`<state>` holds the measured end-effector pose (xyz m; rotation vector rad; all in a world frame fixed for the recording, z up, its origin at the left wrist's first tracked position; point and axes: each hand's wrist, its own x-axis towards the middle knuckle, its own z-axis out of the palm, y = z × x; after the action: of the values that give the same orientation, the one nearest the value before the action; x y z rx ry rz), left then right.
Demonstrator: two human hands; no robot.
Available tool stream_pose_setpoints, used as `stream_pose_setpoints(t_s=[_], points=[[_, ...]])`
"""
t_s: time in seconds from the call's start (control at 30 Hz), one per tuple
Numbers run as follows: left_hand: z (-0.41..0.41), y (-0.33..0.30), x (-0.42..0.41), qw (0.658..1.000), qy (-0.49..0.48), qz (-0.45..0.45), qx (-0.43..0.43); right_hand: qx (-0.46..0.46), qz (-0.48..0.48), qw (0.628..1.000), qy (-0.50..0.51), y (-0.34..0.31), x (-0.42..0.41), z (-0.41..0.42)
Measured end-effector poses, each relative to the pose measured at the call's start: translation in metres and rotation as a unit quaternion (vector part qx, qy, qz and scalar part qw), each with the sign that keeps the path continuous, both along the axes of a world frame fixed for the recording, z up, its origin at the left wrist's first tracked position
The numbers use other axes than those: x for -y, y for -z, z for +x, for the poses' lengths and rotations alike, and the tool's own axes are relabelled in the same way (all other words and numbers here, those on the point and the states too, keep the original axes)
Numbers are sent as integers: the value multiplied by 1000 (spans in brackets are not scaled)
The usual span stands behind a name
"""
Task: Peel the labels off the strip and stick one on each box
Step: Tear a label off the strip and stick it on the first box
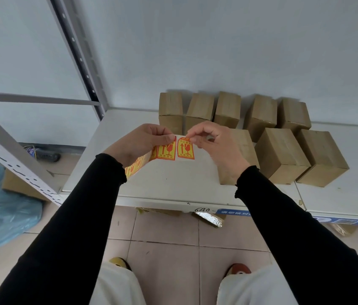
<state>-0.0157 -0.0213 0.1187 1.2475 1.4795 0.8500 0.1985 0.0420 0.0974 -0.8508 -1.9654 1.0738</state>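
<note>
A pale wall (217, 40) backs a white shelf board (169, 183) on a grey metal rack, with a tiled floor (162, 238) below. Over the front of that board, both hands are raised and pinched shut on paper. The right hand (213, 143) nips the top corner of one orange-and-yellow label (185, 150) between thumb and forefinger; the label hangs down from the pinch with its printed face toward the camera. The left hand (143, 139) clamps the top of the label strip (158, 154) just beside it, thumb on the front, and the strip bends and trails down and left behind the black sleeve (81, 205). The held label sits right next to the strip's first label, with a narrow gap between them; whether its lower edge is free of the backing cannot be told.

Behind the hands stand eight brown cardboard boxes (281, 154) on the board: five in a row against the wall and three nearer, one of these partly hidden by the right hand and wrist. No label shows on the faces in view.

To the left, a blue plastic bag (0, 208) lies on the floor beside the rack upright.
</note>
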Motion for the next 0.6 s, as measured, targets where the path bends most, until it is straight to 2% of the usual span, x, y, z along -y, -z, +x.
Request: stream_pose_setpoints(t_s=[0.1, 0.23, 0.4, 0.6], points=[[-2, 0, -1, 999, -3, 7, -45, -4, 22, 1000, 13, 4, 0, -4], [-3, 12, -6, 988, -35, 18, -150, -9, 4, 999, 31, 5, -1, -6], [-2, 40, -16, 955, -60, 20, -289, 7, 6, 999, 53, 12, -3, -5], [6, 77, -21, 915, -82, 35, -393, 58, 10, 996, 73, 23, -9, -5]])
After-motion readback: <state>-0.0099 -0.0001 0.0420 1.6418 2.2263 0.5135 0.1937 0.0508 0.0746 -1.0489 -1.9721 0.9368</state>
